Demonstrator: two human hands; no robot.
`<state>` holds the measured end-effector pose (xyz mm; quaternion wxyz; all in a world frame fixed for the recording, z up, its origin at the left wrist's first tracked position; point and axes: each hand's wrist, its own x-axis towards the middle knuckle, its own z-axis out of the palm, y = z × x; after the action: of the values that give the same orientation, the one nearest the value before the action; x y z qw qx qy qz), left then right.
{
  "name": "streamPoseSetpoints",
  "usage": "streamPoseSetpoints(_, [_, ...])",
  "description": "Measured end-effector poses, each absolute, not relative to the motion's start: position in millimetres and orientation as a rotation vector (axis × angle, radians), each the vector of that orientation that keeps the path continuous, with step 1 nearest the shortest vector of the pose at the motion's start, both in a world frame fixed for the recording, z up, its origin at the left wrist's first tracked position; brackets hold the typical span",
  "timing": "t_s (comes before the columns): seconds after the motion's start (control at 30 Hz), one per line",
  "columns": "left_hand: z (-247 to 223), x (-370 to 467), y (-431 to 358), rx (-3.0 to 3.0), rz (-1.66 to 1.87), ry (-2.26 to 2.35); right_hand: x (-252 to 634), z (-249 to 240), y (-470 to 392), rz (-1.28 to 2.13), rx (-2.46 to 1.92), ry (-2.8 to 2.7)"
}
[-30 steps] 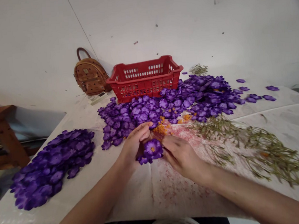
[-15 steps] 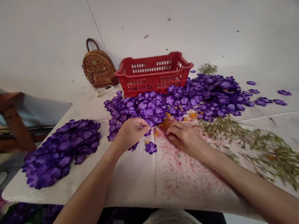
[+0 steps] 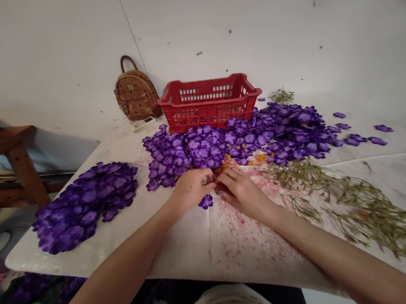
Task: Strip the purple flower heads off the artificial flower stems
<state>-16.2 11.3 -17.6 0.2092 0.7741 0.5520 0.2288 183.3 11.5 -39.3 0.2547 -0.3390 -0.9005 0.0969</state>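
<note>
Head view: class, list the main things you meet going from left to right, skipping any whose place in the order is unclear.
Wooden stand, smaller purple pile, bag, left hand, right hand, green stems.

Both forearms bare, reaching forward from lower corners, converging at centre. Left hand (image 3: 193, 189) half-curled, back turned up, thumb and index finger pressed close. Right hand (image 3: 243, 192) palm down, fingers (image 3: 230, 174) bent, tips angled inward toward left. Hands nearly meet — fingertips just beside left thumb. Left wrist (image 3: 172, 210) roughly in line with forearm; right wrist (image 3: 273, 213) likewise — both low.
</note>
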Motion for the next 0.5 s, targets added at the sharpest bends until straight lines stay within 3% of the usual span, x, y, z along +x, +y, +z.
streamPoseSetpoints(0.33, [-22,-12,15,2.203,0.681,1.362,205,-38,20,0.329,-0.959,-2.391])
streamPoseSetpoints(0.5, [-24,-8,16,2.233,0.633,1.458,205,-36,19,0.150,-1.065,-2.400])
